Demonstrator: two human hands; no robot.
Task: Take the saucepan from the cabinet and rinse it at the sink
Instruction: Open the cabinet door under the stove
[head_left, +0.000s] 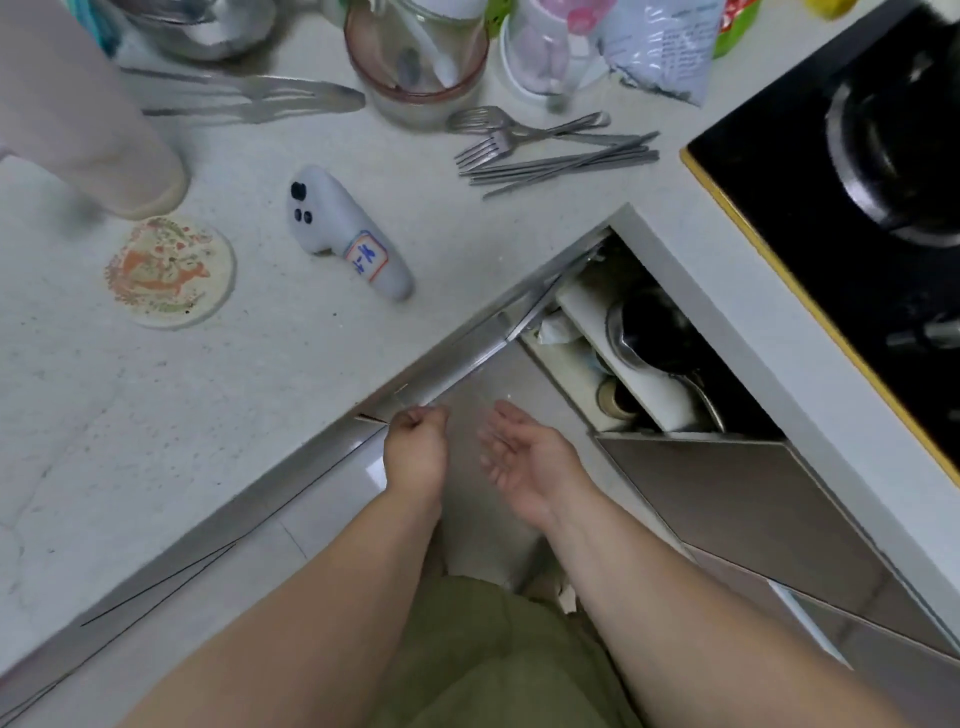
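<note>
I am standing at the inner corner of the counter (208, 395), looking down at both my hands in front of the cabinet (727, 499), whose door is hanging open under the counter's right-hand run. My left hand (417, 447) is curling into a loose fist just below the counter's metal front edge; I cannot tell whether it is pinching anything there, though nothing is showing in it. My right hand (524, 457) is hovering beside it with the fingers spread and relaxed, palm turned up, holding nothing. The saucepan (649, 338) is sitting inside the cabinet on a white shelf, dark inside with a shiny rim, its handle seeming to run toward the door edge; my hands are both well short of it. So I am judging the task as barely begun: the cabinet is open, but the pan is not yet grasped, lifted out or carried, and the sink is not in view at all, so all the rinsing is left. On the counter, forks (550, 148) are lying near the back edge, a round coaster (169, 273) near the left side, and a white handheld device (348, 234) between them.
</note>
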